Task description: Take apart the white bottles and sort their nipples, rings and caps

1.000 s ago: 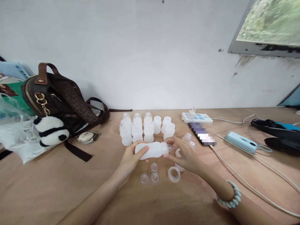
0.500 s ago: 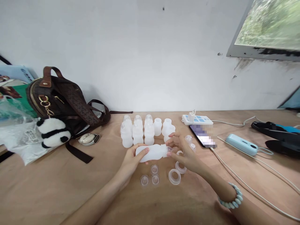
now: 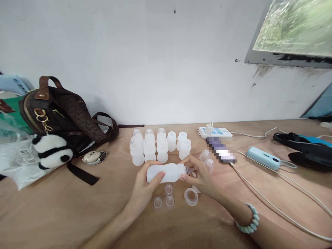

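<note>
Translucent white bottle (image 3: 166, 173) held sideways just above desk (image 3: 77, 214), in front of standing bottle cluster (image 3: 158, 147). Left hand (image 3: 145, 183) wrapped closed around bottle base. Right hand (image 3: 201, 174) pinching clear nipple (image 3: 188, 169) at bottle neck, fingers closed on it. Loose ring (image 3: 191, 196) and three small clear caps (image 3: 164, 199) lying on desk just below bottle. Phone (image 3: 221, 152) right of bottle; brown bag (image 3: 62, 114) far left of bottle.
</note>
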`<act>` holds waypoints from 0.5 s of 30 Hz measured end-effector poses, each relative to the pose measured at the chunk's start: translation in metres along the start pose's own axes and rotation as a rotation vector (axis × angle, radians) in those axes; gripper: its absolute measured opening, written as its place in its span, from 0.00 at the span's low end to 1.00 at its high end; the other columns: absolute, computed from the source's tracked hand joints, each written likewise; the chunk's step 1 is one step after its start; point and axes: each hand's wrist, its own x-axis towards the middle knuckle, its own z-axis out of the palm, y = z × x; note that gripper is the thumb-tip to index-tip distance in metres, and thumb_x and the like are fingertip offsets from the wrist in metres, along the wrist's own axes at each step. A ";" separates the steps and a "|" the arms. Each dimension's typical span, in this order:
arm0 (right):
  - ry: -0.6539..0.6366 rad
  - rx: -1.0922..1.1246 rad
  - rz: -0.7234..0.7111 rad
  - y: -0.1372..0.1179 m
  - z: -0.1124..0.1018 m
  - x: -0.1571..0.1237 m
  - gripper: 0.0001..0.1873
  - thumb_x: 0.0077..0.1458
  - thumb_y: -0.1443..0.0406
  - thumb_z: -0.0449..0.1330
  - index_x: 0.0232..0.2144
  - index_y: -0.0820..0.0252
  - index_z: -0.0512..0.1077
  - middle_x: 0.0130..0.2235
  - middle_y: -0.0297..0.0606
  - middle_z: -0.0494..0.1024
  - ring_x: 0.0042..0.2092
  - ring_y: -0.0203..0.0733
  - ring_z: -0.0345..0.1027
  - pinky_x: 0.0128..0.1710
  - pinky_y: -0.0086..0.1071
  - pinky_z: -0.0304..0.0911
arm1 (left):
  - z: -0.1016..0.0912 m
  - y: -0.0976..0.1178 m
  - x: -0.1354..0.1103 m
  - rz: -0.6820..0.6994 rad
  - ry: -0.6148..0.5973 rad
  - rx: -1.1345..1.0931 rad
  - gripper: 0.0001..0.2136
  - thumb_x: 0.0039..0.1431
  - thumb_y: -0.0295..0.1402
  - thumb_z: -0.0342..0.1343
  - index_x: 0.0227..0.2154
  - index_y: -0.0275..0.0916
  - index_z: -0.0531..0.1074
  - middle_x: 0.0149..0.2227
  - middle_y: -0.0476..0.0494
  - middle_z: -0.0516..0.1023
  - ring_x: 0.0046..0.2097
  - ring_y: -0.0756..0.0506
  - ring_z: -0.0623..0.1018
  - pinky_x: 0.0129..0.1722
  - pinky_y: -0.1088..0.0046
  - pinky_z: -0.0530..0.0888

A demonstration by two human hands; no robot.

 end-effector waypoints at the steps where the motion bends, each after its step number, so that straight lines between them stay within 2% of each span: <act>1: 0.001 0.033 0.020 0.000 0.001 0.000 0.12 0.53 0.57 0.64 0.33 0.57 0.68 0.26 0.31 0.75 0.26 0.36 0.67 0.22 0.27 0.59 | -0.001 -0.001 -0.001 0.037 0.014 0.024 0.12 0.51 0.41 0.60 0.34 0.39 0.72 0.30 0.48 0.76 0.32 0.45 0.74 0.31 0.72 0.71; 4: -0.039 0.069 0.024 -0.002 -0.001 0.000 0.11 0.54 0.57 0.63 0.36 0.57 0.68 0.29 0.33 0.77 0.29 0.37 0.69 0.24 0.28 0.60 | -0.003 -0.003 -0.003 0.125 0.014 0.081 0.11 0.53 0.39 0.60 0.36 0.40 0.72 0.32 0.47 0.77 0.33 0.45 0.75 0.32 0.73 0.71; 6: -0.084 0.021 -0.033 -0.004 -0.008 0.002 0.13 0.56 0.58 0.62 0.42 0.56 0.69 0.35 0.36 0.79 0.35 0.40 0.73 0.30 0.31 0.65 | -0.005 -0.003 -0.002 0.177 0.019 0.110 0.11 0.53 0.38 0.61 0.37 0.40 0.72 0.34 0.47 0.77 0.35 0.44 0.75 0.33 0.73 0.70; 8: -0.069 -0.070 -0.122 -0.004 -0.018 0.004 0.17 0.59 0.57 0.59 0.49 0.55 0.67 0.42 0.38 0.80 0.40 0.43 0.73 0.38 0.35 0.67 | -0.007 -0.002 0.000 0.194 0.036 0.110 0.10 0.53 0.38 0.60 0.36 0.40 0.71 0.34 0.47 0.77 0.34 0.45 0.74 0.33 0.73 0.70; 11: 0.171 -0.292 -0.160 0.003 -0.041 0.011 0.16 0.63 0.57 0.53 0.50 0.56 0.66 0.42 0.41 0.79 0.40 0.45 0.71 0.41 0.40 0.65 | -0.007 -0.001 0.003 0.166 0.079 0.079 0.09 0.54 0.38 0.59 0.35 0.40 0.71 0.31 0.49 0.75 0.31 0.46 0.73 0.30 0.74 0.68; 13: 0.349 -0.535 -0.044 0.012 -0.055 0.016 0.13 0.62 0.57 0.53 0.44 0.57 0.68 0.40 0.42 0.78 0.40 0.48 0.71 0.41 0.41 0.64 | -0.007 -0.002 0.004 0.150 0.091 0.066 0.09 0.54 0.38 0.58 0.34 0.40 0.71 0.31 0.49 0.75 0.31 0.46 0.73 0.31 0.74 0.68; 15: 0.371 -0.778 0.133 0.024 -0.067 0.019 0.12 0.59 0.56 0.56 0.39 0.59 0.70 0.41 0.46 0.77 0.42 0.53 0.70 0.39 0.42 0.63 | -0.007 -0.003 0.005 0.137 0.090 0.053 0.09 0.54 0.39 0.58 0.34 0.40 0.71 0.31 0.49 0.75 0.32 0.46 0.73 0.32 0.73 0.68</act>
